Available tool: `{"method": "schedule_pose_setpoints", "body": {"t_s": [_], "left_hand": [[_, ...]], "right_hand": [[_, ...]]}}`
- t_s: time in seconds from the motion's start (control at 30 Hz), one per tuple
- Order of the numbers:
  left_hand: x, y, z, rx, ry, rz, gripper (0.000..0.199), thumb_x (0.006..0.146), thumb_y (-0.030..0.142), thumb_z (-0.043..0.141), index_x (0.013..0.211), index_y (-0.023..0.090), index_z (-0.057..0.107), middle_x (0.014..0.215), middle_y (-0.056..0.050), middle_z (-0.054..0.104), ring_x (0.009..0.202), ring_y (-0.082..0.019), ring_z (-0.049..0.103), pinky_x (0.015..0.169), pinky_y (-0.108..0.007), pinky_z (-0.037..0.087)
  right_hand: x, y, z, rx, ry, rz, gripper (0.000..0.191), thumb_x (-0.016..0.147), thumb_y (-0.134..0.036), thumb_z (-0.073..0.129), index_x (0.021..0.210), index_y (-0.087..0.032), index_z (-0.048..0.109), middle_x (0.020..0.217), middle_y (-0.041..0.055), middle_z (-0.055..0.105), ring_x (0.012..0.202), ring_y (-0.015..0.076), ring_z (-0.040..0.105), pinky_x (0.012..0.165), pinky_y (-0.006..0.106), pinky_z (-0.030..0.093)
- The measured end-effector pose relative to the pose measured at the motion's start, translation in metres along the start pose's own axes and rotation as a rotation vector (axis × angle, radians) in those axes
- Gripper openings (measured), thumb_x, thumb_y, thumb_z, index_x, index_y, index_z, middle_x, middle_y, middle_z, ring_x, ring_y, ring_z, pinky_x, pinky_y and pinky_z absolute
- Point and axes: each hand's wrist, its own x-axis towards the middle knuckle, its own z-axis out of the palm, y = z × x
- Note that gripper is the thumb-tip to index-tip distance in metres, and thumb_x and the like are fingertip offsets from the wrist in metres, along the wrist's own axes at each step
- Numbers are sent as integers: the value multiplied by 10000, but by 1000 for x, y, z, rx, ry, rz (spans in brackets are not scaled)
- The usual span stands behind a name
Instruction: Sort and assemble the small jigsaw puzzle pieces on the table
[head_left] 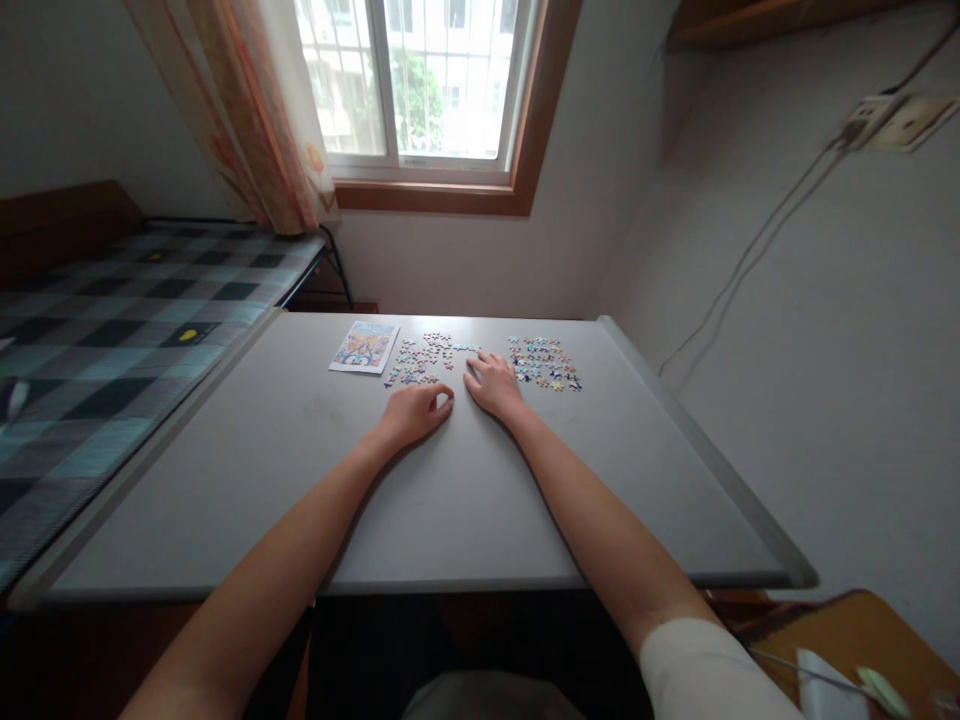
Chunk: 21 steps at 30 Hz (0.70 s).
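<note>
My left hand [418, 412] rests on the table just below the left group of jigsaw pieces [427, 357]. Its fingers are curled, with thumb and forefinger drawn together in a ring; whatever may be between the tips is too small to make out. My right hand [493, 383] lies palm down with fingers stretched forward and a little apart, between the two groups. Beyond its fingertips is a short row of joined pieces [466, 348], partly near the left group. Right of this hand, a second group of jigsaw pieces [546, 363] is spread out.
A printed picture sheet [365, 347] lies left of the pieces on the white table [480, 500]. A bed with a checked cover [187, 290] adjoins the table's left side. The window [420, 90] is ahead; a cable [720, 290] hangs along the right wall.
</note>
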Motion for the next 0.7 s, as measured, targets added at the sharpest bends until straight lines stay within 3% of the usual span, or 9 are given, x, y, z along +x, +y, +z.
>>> {"method": "schedule_pose_setpoints", "body": {"t_s": [0.7], "left_hand": [[-1, 3, -3, 2, -15, -20, 315, 844, 434, 459, 1009, 272, 674, 693, 6, 646, 624, -136, 560, 595, -226, 369]], "right_hand": [[0, 1, 0, 7, 6, -1, 429, 893, -402, 399, 1261, -239, 546, 1413, 62, 423, 1288, 266, 337, 1044, 444, 268]]}}
